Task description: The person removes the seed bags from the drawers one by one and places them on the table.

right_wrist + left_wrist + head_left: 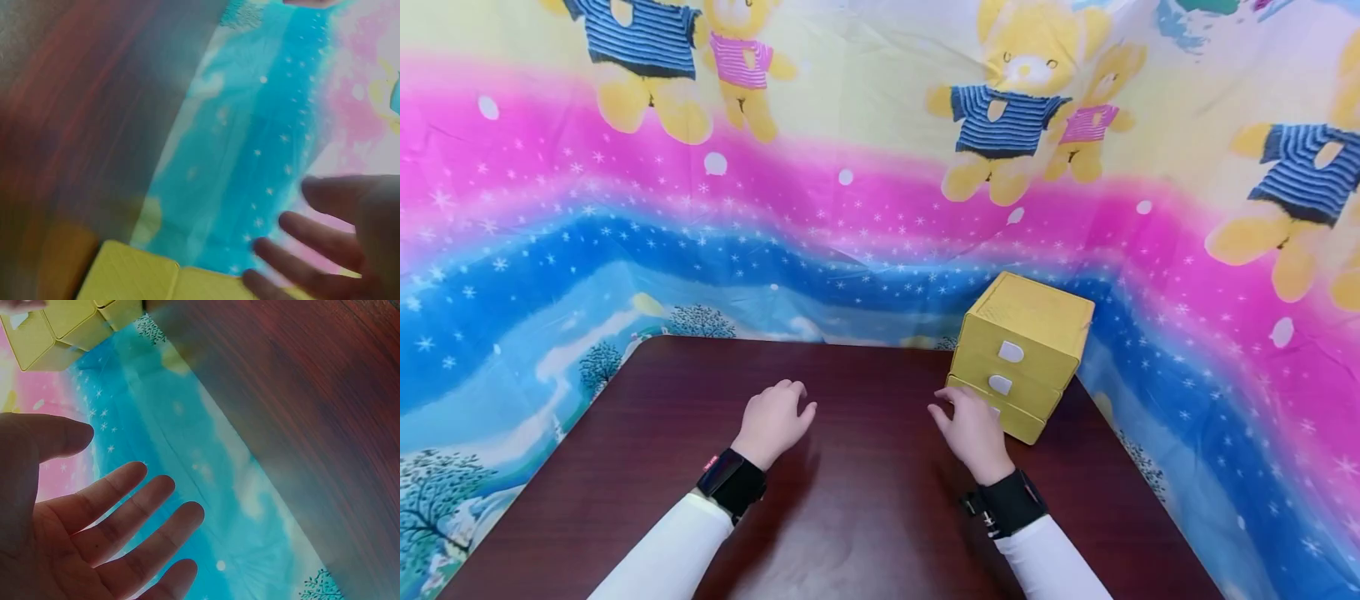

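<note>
My left hand (pixel 772 423) hovers over the left half of the dark table, its fingers relaxed and nothing in them. In the left wrist view its fingers (pixel 156 537) spread loosely, with the thumb apart. On the right, my right hand (pixel 973 429) is in front of a yellow drawer box (pixel 1033 308) and covers part of its lowest drawer; whether it touches the box I cannot tell. The box has three stacked drawers with white tabs. In the right wrist view the right fingers (pixel 312 256) are loosely extended and hold nothing.
The dark reddish-brown table (pixel 865 517) has its far edge against a hanging cloth (pixel 850 217) printed with bears and snowflakes. The cloth also runs along the right side. Black straps with cameras sit on both wrists.
</note>
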`<state>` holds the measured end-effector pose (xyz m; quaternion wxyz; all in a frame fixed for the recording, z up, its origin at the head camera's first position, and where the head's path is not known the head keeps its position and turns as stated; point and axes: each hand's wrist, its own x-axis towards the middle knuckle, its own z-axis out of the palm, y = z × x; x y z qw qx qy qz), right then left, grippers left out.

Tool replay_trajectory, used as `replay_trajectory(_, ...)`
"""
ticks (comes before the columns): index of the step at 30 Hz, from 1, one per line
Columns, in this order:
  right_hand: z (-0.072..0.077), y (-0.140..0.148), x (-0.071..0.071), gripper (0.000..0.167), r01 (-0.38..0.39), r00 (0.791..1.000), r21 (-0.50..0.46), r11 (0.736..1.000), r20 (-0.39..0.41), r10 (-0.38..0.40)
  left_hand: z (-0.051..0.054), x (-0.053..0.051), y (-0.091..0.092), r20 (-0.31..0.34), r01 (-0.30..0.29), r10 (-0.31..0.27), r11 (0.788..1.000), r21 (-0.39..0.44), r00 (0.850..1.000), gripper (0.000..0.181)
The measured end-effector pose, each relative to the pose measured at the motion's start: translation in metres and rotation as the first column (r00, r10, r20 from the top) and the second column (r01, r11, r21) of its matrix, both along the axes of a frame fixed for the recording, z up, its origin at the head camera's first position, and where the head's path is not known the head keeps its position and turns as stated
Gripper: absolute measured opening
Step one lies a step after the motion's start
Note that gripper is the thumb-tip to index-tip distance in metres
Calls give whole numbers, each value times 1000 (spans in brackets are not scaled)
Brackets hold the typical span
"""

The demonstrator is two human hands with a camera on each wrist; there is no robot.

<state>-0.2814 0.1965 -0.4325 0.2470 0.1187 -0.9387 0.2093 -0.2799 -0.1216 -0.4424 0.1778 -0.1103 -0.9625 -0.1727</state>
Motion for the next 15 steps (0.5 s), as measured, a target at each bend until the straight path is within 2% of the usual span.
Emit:
replay_trajectory(3,10,6,-1,20,-8,985,-102,995,-171,-10,1,1,0,-4,-3,3,1000,3,1000,26)
replay_trajectory(6,21,18,-3,16,-26,927,-192,981,-372,-48,1,2,-1,-9,-3,3,1000,7,1000,26)
replay_trajectory(8,30,29,-4,15,-25,880,-242,970,-465,-93,-1,1,-1,-7,-1,1,1000,7,1000,26)
replay_trajectory(10,38,41,-5,16,-8,842,-295,956,-517,-152,-2,1,-1,-6,2,-2,1000,9,1000,25)
replay_trajectory(11,42,47,-6,18,5,831,-326,945,-525,-185,-3,1,-1,-8,3,-3,1000,10,1000,25)
replay_trajectory(13,46,61,-9,22,47,820,-384,922,-512,-255,-5,0,-2,-12,5,-5,1000,11,1000,24)
replay_trajectory(15,48,74,-13,27,91,826,-434,896,-470,-311,-6,0,-2,-14,6,-6,1000,11,1000,24)
